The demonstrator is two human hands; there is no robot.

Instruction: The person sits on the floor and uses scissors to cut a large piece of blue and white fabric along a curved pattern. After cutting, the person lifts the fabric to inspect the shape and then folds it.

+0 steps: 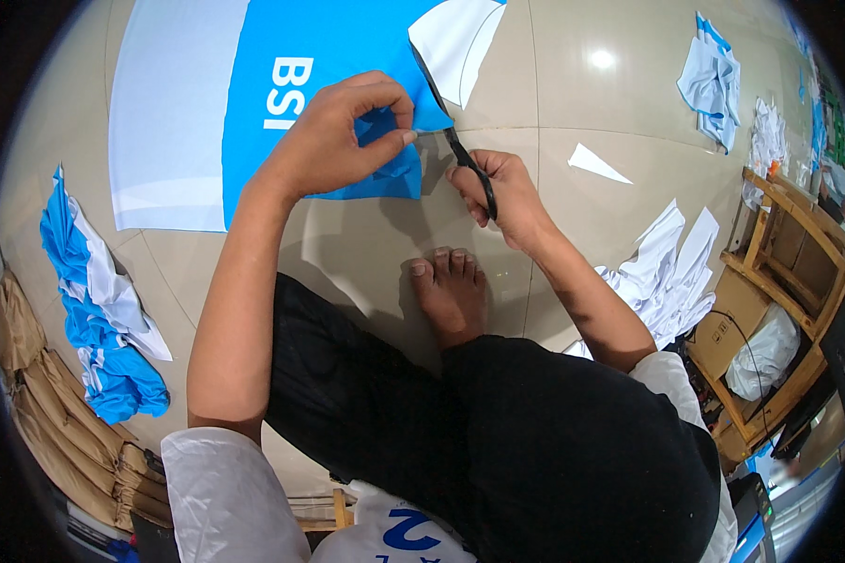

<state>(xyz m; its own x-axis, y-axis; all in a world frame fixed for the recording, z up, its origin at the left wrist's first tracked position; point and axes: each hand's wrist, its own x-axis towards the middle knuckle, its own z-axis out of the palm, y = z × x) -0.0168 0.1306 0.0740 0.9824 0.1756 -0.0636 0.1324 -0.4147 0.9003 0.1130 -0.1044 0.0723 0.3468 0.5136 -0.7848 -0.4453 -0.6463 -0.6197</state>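
A large piece of blue and white fabric (282, 56) with white printing lies over the floor in front of me. My left hand (352, 127) pinches the edge of its blue part between thumb and forefinger, lifting it a little. In my right hand (502, 192) are black-handled scissors (465, 158), my fingers through the handle loops. The blades run along the fabric's right edge, pointing away from me. Beyond the blade is a white piece (455, 47) with a curved line on it; whether it is still joined to the blue fabric I cannot tell.
Crumpled blue and white cloth (113, 319) lies at the left, beside brown fabric (56, 403). A small white scrap (599, 164), a white cloth heap (667, 272) and a pale blue bundle (711, 84) lie at the right. A wooden frame (817, 357) holds a cardboard box (728, 324).
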